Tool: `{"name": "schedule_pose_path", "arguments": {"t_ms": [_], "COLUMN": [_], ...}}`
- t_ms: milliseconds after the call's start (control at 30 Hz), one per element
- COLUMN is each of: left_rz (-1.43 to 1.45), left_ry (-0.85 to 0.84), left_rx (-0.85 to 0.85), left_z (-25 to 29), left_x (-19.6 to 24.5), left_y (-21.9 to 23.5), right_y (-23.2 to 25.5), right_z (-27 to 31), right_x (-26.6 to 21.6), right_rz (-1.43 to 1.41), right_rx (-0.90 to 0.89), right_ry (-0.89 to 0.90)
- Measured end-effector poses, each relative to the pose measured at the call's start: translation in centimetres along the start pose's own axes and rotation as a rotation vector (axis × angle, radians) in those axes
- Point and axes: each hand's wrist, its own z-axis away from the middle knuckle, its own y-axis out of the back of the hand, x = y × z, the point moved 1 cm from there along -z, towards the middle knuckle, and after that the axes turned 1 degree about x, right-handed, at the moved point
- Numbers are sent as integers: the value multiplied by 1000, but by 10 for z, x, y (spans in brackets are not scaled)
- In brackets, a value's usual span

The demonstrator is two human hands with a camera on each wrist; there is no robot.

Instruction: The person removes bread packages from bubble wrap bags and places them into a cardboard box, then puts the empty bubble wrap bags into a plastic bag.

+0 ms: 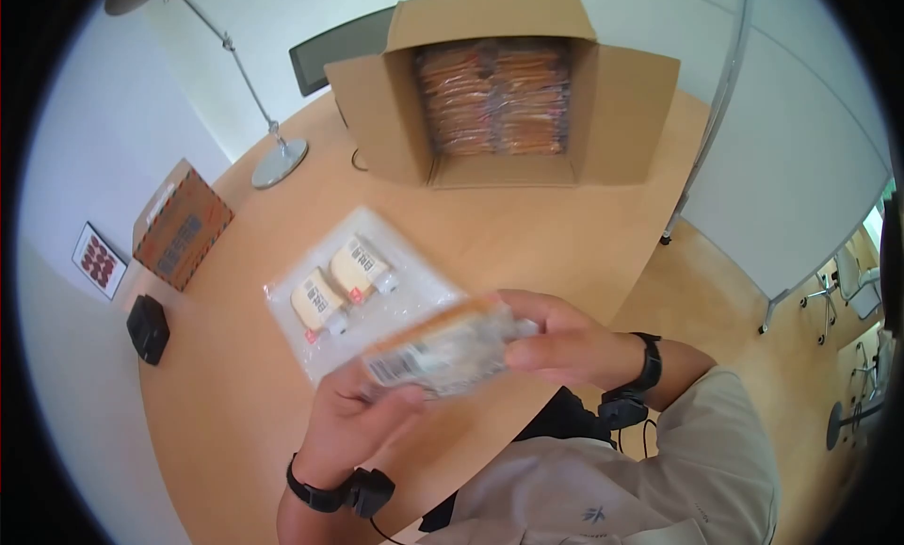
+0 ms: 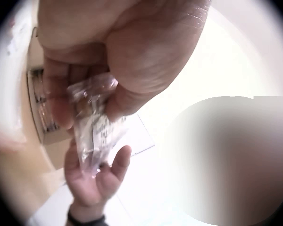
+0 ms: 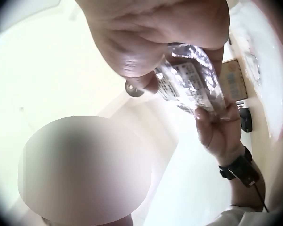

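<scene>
A clear plastic packet (image 1: 443, 352) with a barcode, a printed label and an orange edge is stretched between both hands above the table's near side, blurred in the head view. My left hand (image 1: 353, 422) pinches its left end, thumb on the upper face. At the other end, my right hand (image 1: 565, 342) grips it between thumb and fingers. The wrist views show the packet's crinkled film (image 2: 92, 129) and small printed text (image 3: 186, 80). Just beyond it, two cream pouches (image 1: 317, 302) with white spouts and dark lettering lie on a translucent plastic sheet (image 1: 414, 267).
An open cardboard box (image 1: 504, 174) at the back holds stacked orange-brown packets (image 1: 494, 102) in clear film. Leftward stand a lamp base (image 1: 280, 163), a brown envelope-patterned box (image 1: 184, 225) and a black device (image 1: 148, 328). Behind is a monitor (image 1: 339, 50); a white panel (image 1: 782, 121) stands right.
</scene>
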Motion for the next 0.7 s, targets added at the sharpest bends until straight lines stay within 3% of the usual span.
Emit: {"name": "schedule_pose_path", "arguments": {"t_ms": [33,133,267,333,467,533,700], "left_rz": [184,386,304,293,270,104,77], "left_ry": [32,-31,11,24,-26,24,50], "left_rx": [89,150,113,76,124,115,165], "left_z": [-3,-17,-44,-55,-43,-28,-19], "left_x": [2,7,-9,-16,-19,-27,-41], "left_y": [2,0,-9,-8,5,15,29], "right_y": [4,9,7,11,95,136,196], "right_z": [-3,-1,-14,-23,-65,-90,-134], "right_x": [5,17,24,11,-42,-74,-119], "right_rz": [-212,-14,78,179,231,197,163], "right_rx": [-49,12,50,291,575,742,843], "right_ry": [46,69,67,122,447,568,602]}}
